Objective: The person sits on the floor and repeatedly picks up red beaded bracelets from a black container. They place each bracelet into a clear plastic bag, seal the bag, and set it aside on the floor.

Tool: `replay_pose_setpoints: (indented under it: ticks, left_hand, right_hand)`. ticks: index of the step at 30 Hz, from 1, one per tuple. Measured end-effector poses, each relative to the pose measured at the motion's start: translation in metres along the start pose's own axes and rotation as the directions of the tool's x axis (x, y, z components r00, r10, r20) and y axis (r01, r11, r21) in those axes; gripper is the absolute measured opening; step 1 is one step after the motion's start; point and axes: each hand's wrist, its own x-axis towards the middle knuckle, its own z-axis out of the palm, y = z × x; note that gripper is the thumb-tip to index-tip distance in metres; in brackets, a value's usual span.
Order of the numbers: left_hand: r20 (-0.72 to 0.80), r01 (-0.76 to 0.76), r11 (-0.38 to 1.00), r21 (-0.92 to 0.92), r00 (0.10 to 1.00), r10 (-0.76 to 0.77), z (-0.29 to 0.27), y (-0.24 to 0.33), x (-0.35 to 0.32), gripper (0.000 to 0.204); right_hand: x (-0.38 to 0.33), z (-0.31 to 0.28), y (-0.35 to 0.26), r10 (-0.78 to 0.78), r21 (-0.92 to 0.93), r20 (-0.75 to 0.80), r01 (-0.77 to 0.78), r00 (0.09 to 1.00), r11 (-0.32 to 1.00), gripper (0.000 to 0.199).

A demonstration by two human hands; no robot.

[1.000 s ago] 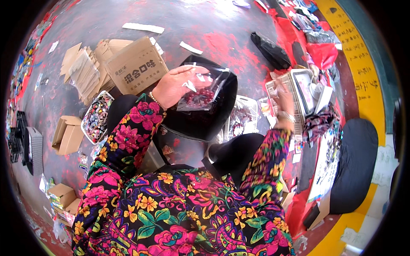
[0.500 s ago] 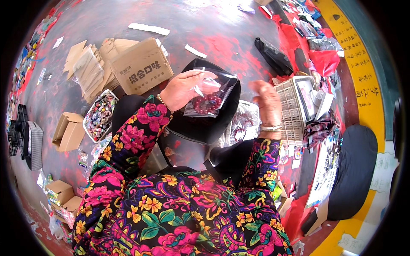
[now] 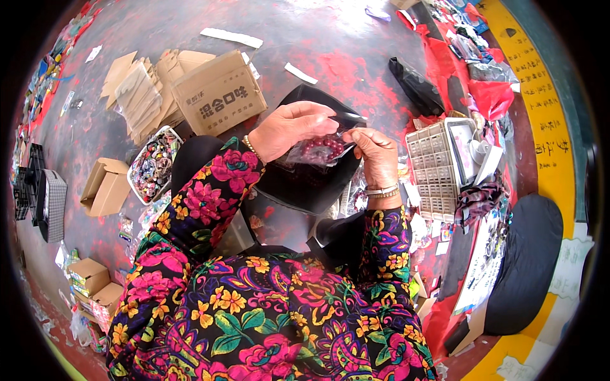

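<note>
A clear plastic bag with dark red beads [image 3: 323,151] inside hangs between my two hands, over a black open container or bag [image 3: 298,193] in front of my knees. My left hand [image 3: 289,131] is closed at the bag's upper left, fingers pressed together on the plastic. At the bag's upper right corner, my right hand [image 3: 376,155] pinches the edge between thumb and fingers. Part of the beads is covered by shiny plastic and by my left fingers. Both wrists wear bracelets.
To the left stand a white basket of small colourful items [image 3: 154,164], an open cardboard box [image 3: 105,187] and a larger carton [image 3: 219,94] beside flattened cardboard. A pale plastic crate [image 3: 432,168] stands right of my right hand. A black bag [image 3: 416,86] lies farther off.
My right hand has come in from the right and now pinches the bag's edge. The bag of beads has tilted and shifted slightly right and up. My left hand keeps its hold.
</note>
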Motion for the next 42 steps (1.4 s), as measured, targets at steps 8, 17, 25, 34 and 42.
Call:
replay_pose_setpoints:
  ticks: [8,17,25,34,42]
  left_hand:
    - [-0.126,-0.014,0.891,0.454,0.989,0.080,-0.001,0.006,0.002,0.019]
    - [-0.045,-0.085,0.951,0.299,0.994,0.103,-0.002,0.003,0.000,0.021]
    - [-0.031,-0.025,0.961,0.275,0.999,0.035,0.004,0.012,-0.003,0.026]
    - [-0.022,-0.049,0.967,0.251,0.998,0.057,0.007,0.014,-0.004,0.027]
    - [-0.051,-0.109,0.976,0.186,0.991,0.120,0.004,0.009,-0.003,0.024]
  right_hand:
    - [0.002,-0.004,-0.002,-0.004,0.038,-0.051,0.006,0.999,0.999,0.011]
    - [-0.003,-0.005,-0.014,0.001,-0.090,-0.009,-0.002,1.000,0.996,0.011]
    - [-0.007,-0.006,-0.017,-0.038,-0.089,0.018,0.039,0.999,0.995,0.014]
    - [-0.006,-0.007,-0.014,-0.062,0.046,0.006,0.062,0.998,0.997,0.016]
    - [-0.003,-0.010,-0.006,-0.065,0.149,0.032,0.059,0.997,0.987,0.011]
